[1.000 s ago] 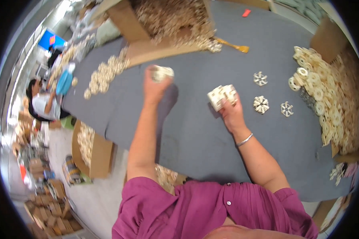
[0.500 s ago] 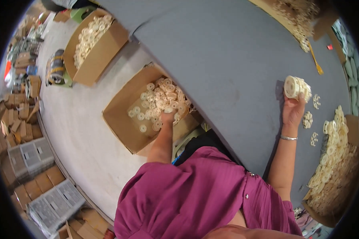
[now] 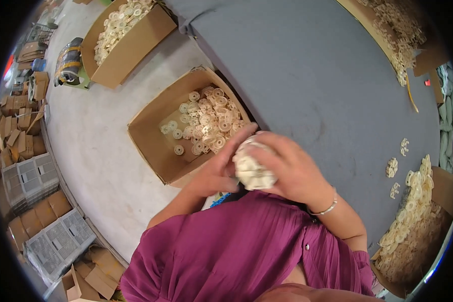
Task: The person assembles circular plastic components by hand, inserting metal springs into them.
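Observation:
A round cream plastic part [image 3: 254, 170], thick and toothed at its near end, is held in front of my body. My right hand [image 3: 294, 168] is wrapped over its top and right side. On the other side my left hand [image 3: 217, 168] closes around it, fingers reaching along its far edge; the thumb is slightly blurred. Whether the left palm also holds a small piece is hidden. Just beyond my left hand stands an open cardboard box [image 3: 153, 143] with many cream plastic discs [image 3: 206, 118] heaped in it.
The grey-covered table [image 3: 297, 70] spans the right. Small cream clips [image 3: 391, 167] lie near a large pile of cream parts [image 3: 410, 206] on its right side. Another box of discs [image 3: 131, 55] stands on the floor, far left. Cartons and grey crates [image 3: 60, 241] line the left.
My right hand has brought the round part from the table at right to the middle. My left hand has come out of the disc box and met it there.

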The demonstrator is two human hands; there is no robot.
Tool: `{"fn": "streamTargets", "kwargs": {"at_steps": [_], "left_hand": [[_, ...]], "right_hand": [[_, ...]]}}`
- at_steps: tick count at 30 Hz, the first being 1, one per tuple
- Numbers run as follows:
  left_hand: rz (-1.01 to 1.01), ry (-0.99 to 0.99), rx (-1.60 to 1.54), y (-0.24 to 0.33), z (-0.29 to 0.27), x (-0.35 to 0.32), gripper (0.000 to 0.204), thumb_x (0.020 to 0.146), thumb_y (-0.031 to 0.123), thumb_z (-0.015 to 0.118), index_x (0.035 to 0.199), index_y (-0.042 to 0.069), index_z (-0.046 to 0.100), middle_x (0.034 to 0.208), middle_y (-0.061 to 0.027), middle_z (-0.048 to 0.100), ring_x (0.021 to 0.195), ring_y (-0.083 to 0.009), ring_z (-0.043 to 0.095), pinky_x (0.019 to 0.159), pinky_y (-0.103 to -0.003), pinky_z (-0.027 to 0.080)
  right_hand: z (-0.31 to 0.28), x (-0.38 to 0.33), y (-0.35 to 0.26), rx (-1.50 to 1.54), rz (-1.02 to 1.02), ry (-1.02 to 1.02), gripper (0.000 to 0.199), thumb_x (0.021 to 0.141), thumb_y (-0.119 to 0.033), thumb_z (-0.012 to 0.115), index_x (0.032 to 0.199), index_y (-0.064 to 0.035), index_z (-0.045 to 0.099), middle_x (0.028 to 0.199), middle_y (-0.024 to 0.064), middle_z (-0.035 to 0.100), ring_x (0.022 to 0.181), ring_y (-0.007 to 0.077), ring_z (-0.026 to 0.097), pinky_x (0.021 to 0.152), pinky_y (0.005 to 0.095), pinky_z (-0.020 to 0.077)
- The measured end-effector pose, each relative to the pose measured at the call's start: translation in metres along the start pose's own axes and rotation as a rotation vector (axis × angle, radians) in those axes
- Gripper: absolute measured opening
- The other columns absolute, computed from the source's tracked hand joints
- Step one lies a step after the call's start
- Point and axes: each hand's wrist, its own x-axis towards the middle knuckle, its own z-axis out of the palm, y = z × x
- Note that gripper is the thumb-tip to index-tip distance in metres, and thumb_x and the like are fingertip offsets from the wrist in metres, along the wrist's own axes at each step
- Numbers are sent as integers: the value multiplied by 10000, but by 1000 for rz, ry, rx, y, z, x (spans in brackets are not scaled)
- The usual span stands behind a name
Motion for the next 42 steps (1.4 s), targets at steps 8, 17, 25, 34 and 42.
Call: {"fn": "streamTargets", "kwargs": {"at_steps": [8, 17, 25, 34, 42], "left_hand": [[-376, 809, 100, -129, -198, 31, 763, 757, 191, 793, 1415, 43, 435, 1217, -144, 620, 1064, -258, 640, 791, -393, 581], [-712, 817, 1227, -244, -353, 10, 1150, 624, 647, 818, 1496, 71, 339, 1359, -240, 532, 1182, -360, 564, 975, -494, 479], [1289, 1002, 1174, 181, -169, 191, 366, 925, 137, 626, 1236, -44, 558, 1239, -156, 580, 1184, -281, 528, 1061, -401, 374], [554, 958, 1696, 334, -139, 491, 729, 758, 710, 640, 1379, 334, 562, 1449, -122, 497, 1414, -331, 348, 1094, -649, 260], [364, 643, 1844, 317, -169, 521, 698, 758, 645, 664, 1384, 355, 557, 1418, -55, 535, 1387, -289, 381, 1062, -653, 285]], "right_hand": [[13, -3, 22, -108, 101, 43, 622, 755, -137, 783, 1320, -60, 532, 1290, 142, 580, 1111, 337, 598, 959, 442, 478], [-11, -42, 57, -178, 329, 381, 454, 755, -28, 731, 1187, -13, 592, 1060, 154, 665, 916, 297, 655, 804, 364, 536], [-43, -52, 80, -185, 500, 402, 379, 754, -111, 748, 1104, -41, 620, 1026, 124, 627, 887, 299, 614, 777, 377, 511], [-37, -39, 83, -348, 451, 280, 369, 757, -209, 764, 1076, -67, 643, 1071, 104, 584, 911, 274, 580, 772, 368, 492], [-38, -41, 85, -291, 463, 272, 374, 753, -216, 769, 1080, -80, 650, 1052, 73, 585, 849, 235, 584, 721, 342, 481]]}}
